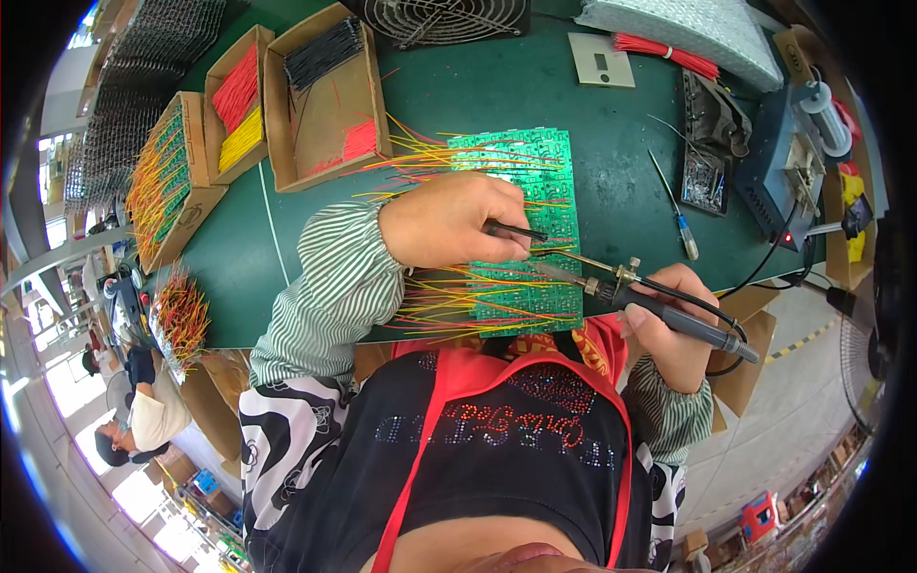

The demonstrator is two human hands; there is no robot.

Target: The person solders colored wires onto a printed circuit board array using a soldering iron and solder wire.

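A panel of green circuit boards (528,143) lies before me on the table, with red and yellow wires (435,298) sticking out to its left. My left hand (454,220) rests over the panel's middle, its fingers closed on a thin, dark, stick-like piece (516,231) whose kind I cannot make out. In my right hand (678,320) is a soldering iron (673,325) with a black grip and a thin metal feed tube (583,260) fixed alongside. Its tip points left, close to my left fingertips at the boards; whether it touches is too small to tell.
Cardboard trays (277,115) of red, yellow and black wires stand far left, beside a box of wired boards (162,181) and a bag of wires (180,315). To the right are a screwdriver (686,234), a dark parts tray (707,181) and a blue soldering station (774,162). A fan grille (444,19) sits at the back.
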